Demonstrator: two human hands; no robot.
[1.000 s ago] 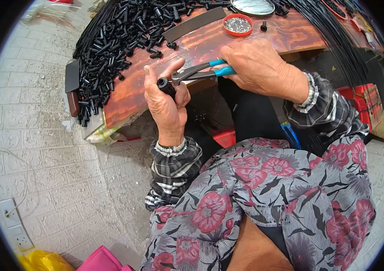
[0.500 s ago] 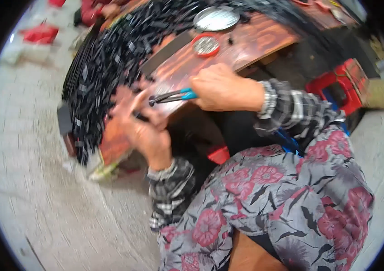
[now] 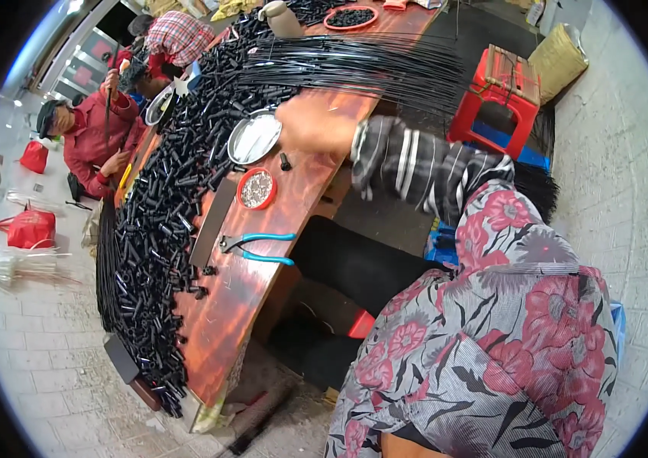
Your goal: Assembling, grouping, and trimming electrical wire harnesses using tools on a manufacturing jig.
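Right hand (image 3: 310, 126) blurred, stretched onto the wooden table (image 3: 251, 294) against the black wire bundle (image 3: 369, 65); grip unreadable. Just left: steel dish (image 3: 254, 138), red dish (image 3: 256, 188). Nearer: blue-handled pliers (image 3: 257, 248), lying free.

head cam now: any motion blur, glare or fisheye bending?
Head view: the reaching hand is motion-blurred, while the blue-handled pliers are sharp; glare on the metal dish; the wooden table edge bows with fisheye distortion; corners black.

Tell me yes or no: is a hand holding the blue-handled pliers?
No. The blue-handled pliers lie free on the wooden table, while the hand reaches toward the black rods.
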